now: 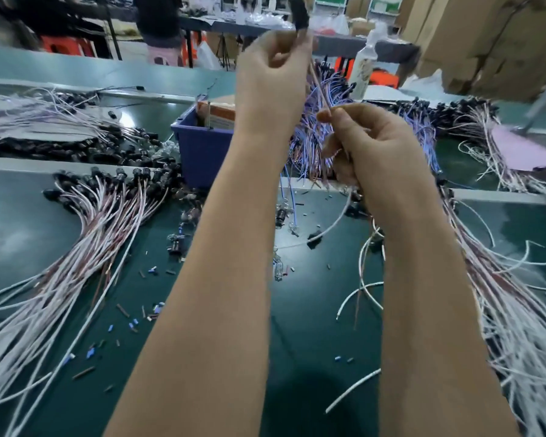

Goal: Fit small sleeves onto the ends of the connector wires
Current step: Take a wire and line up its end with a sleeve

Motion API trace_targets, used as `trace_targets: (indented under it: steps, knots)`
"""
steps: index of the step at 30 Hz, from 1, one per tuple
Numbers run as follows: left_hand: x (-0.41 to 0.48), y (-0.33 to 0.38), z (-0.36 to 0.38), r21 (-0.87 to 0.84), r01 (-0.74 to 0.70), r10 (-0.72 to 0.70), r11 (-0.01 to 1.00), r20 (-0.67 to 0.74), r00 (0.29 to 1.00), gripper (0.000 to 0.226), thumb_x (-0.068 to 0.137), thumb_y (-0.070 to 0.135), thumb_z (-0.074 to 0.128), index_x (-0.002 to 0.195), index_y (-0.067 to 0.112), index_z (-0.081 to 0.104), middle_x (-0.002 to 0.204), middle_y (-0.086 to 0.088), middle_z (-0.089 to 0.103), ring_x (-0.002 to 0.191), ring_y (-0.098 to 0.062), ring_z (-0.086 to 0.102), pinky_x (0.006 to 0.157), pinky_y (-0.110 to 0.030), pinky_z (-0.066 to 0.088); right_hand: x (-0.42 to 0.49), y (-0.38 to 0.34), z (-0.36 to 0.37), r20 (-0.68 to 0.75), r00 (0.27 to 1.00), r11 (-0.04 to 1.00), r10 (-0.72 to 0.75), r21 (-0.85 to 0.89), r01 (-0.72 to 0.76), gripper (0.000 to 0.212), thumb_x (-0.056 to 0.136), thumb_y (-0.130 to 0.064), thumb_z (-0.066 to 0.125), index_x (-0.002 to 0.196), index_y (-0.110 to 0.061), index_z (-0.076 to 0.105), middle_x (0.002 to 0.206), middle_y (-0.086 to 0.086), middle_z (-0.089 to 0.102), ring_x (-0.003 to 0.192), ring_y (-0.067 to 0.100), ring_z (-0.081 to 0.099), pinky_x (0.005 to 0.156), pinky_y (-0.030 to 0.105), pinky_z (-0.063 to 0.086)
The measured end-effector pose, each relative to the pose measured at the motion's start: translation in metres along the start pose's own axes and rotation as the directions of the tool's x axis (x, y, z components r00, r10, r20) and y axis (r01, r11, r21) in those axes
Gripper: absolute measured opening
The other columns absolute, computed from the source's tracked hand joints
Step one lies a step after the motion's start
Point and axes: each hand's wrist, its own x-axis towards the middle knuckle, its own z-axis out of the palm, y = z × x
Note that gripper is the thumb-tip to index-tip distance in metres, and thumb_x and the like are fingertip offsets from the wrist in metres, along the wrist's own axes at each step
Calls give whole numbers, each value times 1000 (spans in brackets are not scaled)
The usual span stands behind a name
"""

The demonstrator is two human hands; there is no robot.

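Green matting is covering the workbench (300,326), and heaps of connector wires (101,222) are lying on it at the left and at the right, with a blue bin (199,149) at the far middle. Small cut sleeves (130,326) are lying scattered on the near mat.

One thin brown wire (318,85) is being held up above the bench, stretched almost straight between both hands. Its upper end is being pinched by the curled fingers of the left hand (270,80). A lower part is being pinched between thumb and forefinger of the right hand (372,149).

Whether a sleeve is already sitting at the tip cannot be told, because of blur.

The wire is judged very light, thin and limp, so it would likely be bending away if taken far from its tip. A hold just beside the end is being advised. The sleeves are judged tiny and easily dropped.
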Motion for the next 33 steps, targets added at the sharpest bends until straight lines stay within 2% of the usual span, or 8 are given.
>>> trace_targets:
  steps: [4,9,12,14,18,21,25,33]
  knots:
    - [-2,21,41,-343,9,-36,939,-72,997,13,96,9,51,84,9,55,57,4,50,40,-1,44,45,-15,37,-25,-24,-65,-128,986,944,-106,-326,60,12,95,-26,53,92,-27,65,54,-9,64,39,4,41,45,18,35]
    - [-25,6,120,-453,243,-234,858,77,969,15,98,8,48,83,8,49,48,3,51,36,-4,50,41,-17,41,-56,-28,-144,-325,937,751,-130,-649,-121,19,89,-37,58,77,-24,59,60,-17,67,45,-8,51,57,24,39]
    - [-45,-29,167,-328,436,-388,838,204,899,4,98,7,43,95,6,47,61,-4,57,44,-9,57,45,-19,44,-56,8,-171,-425,902,615,82,-691,-381,22,89,-30,60,72,-17,61,71,-2,72,65,4,63,62,21,47]
    - [-61,-63,192,-67,503,-463,862,305,833,19,96,9,46,113,0,43,87,-12,56,72,-23,65,62,-29,51,-53,46,-176,-455,853,531,257,-671,-518,17,90,-26,60,76,-15,61,94,14,71,90,28,64,76,30,47]
    - [-91,-118,212,324,483,-577,814,352,736,35,91,10,49,122,-5,45,118,-22,59,114,-36,56,92,-36,44,-53,104,-172,-525,745,423,412,-614,-666,20,91,-28,60,97,-10,66,105,15,68,97,31,61,82,34,47]
    - [-92,-134,212,329,471,-562,818,289,775,30,91,11,49,119,1,51,118,-18,61,111,-32,57,94,-33,44,-50,115,-171,-582,737,413,344,-611,-675,13,88,-22,60,98,-13,64,105,13,67,99,32,61,82,34,46]
    - [-84,-138,205,202,506,-544,839,323,774,21,92,8,45,74,13,55,96,-18,65,89,-24,57,95,-44,49,-47,108,-163,-582,771,489,260,-609,-624,14,85,-15,58,98,-14,64,106,12,66,101,32,59,83,34,46]
    - [-42,-96,117,-102,407,-396,908,113,911,20,93,3,42,81,16,52,71,2,56,60,-9,49,58,-22,43,-18,68,-75,-381,925,797,7,-557,-236,5,86,-23,61,87,-18,61,88,3,67,90,23,63,81,32,46]
